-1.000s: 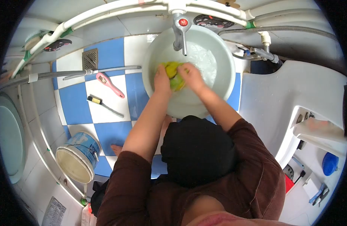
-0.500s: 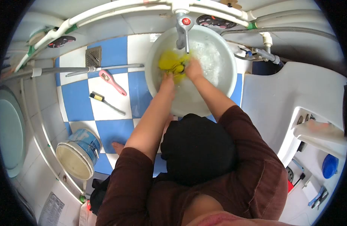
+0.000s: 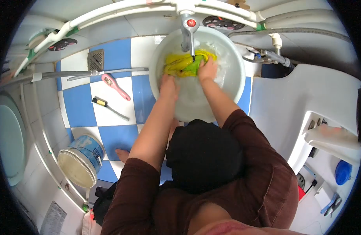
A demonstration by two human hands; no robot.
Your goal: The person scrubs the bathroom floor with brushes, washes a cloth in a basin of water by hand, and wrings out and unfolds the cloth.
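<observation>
A wet yellow-and-green cloth [image 3: 176, 62] lies bunched in the water of a large pale basin [image 3: 158, 94]. My right hand [image 3: 207, 69] grips its right end, fingers curled over the edge. At the lower left of the cloth, my left hand [image 3: 168, 84] has hold of it, though its fingertips are partly hidden in the water. Above the basin hangs a metal tap [image 3: 187, 34] with a red-capped handle, its lever reaching down over the cloth.
On the blue and white tiles to the left lie a pink brush [image 3: 115, 86] and a grey-handled scrubbing brush [image 3: 110, 109]. A bucket [image 3: 81, 160] stands nearer me. A grey sink-like unit [image 3: 282, 102] is on the right, and white pipes [image 3: 121, 8] run along the wall.
The cloth has spread wider, showing its green part. My hands have moved apart, the left one to the left and the right one slightly right. The water looks less churned.
</observation>
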